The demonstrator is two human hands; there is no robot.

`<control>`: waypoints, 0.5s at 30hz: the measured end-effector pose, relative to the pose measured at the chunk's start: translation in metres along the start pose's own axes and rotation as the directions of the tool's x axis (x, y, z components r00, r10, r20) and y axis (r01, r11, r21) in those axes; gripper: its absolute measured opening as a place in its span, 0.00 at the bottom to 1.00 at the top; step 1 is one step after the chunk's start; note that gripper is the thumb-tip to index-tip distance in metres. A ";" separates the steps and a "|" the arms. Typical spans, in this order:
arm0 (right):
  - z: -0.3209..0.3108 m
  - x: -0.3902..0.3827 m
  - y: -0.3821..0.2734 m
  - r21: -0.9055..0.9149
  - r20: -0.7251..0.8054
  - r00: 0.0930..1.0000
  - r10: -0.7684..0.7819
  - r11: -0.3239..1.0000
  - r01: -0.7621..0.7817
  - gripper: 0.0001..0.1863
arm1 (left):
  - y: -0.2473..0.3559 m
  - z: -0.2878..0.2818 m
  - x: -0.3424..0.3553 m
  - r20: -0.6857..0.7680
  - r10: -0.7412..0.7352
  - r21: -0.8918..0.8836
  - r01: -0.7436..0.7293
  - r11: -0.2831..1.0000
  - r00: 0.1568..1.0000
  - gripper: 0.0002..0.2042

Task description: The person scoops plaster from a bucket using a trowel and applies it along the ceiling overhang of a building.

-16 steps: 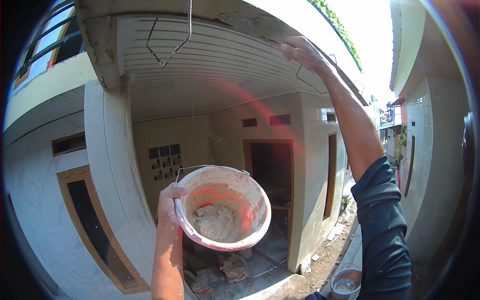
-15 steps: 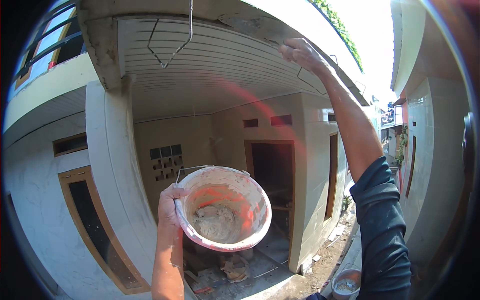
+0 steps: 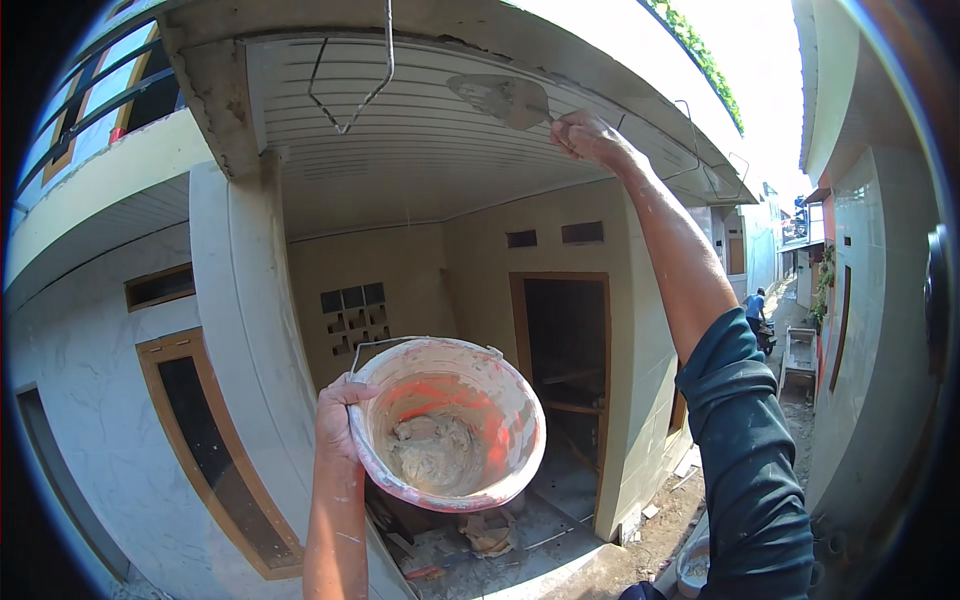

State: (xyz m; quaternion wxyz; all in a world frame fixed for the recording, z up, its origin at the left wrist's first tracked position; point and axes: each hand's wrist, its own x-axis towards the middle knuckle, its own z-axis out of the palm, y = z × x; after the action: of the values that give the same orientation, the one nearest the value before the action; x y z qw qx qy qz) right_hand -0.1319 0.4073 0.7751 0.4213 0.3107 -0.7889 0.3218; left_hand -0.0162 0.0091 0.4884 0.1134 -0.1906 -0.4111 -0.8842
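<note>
My left hand (image 3: pixel 342 415) grips the rim of a plaster-smeared bucket (image 3: pixel 520 440) at its left side. The bucket is tilted toward me, and a lump of wet grey mortar (image 3: pixel 435 450) lies in its bottom. Its thin wire handle rests up against the far rim. Raised high at the upper right, my right hand (image 3: pixel 592 138) is closed round the handle of a trowel (image 3: pixel 515 103). The trowel's blade, coated with grey mortar, points left, just below the concrete edge of the overhang (image 3: pixel 450 25).
Bent metal rods (image 3: pixel 350 100) hang from the overhang, in front of a slatted white ceiling (image 3: pixel 400 150). A pillar (image 3: pixel 235 270) stands at left, a doorway (image 3: pixel 565 340) behind the bucket. Below right, a second bucket (image 3: pixel 693 568) is partly hidden. Down the alley a person (image 3: pixel 755 305) is at work.
My right hand has come slightly down and left, bringing the trowel blade away from the overhang's edge into plain sight. The view has shifted; the bucket stays in my left hand.
</note>
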 end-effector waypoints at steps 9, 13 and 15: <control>-0.012 -0.030 -0.015 0.316 -0.122 0.978 -0.172 0.927 0.203 0.20 | 0.004 0.015 -0.008 0.000 0.032 0.010 -0.032 0.999 0.999 0.14; -0.015 0.001 -0.039 0.206 -0.094 0.974 -0.208 0.953 0.224 0.19 | 0.001 -0.003 0.001 -0.018 0.008 0.039 -0.007 0.999 1.000 0.14; -0.012 0.015 -0.044 0.124 -0.070 0.983 -0.171 0.976 0.179 0.16 | 0.001 -0.005 0.000 -0.038 0.018 0.074 -0.015 0.997 0.999 0.14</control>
State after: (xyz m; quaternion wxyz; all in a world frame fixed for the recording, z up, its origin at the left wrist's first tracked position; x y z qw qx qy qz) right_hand -0.0996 0.3870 0.8039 0.4500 0.3960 -0.7231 0.3433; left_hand -0.0172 0.0044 0.4862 0.1357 -0.1724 -0.4397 -0.8710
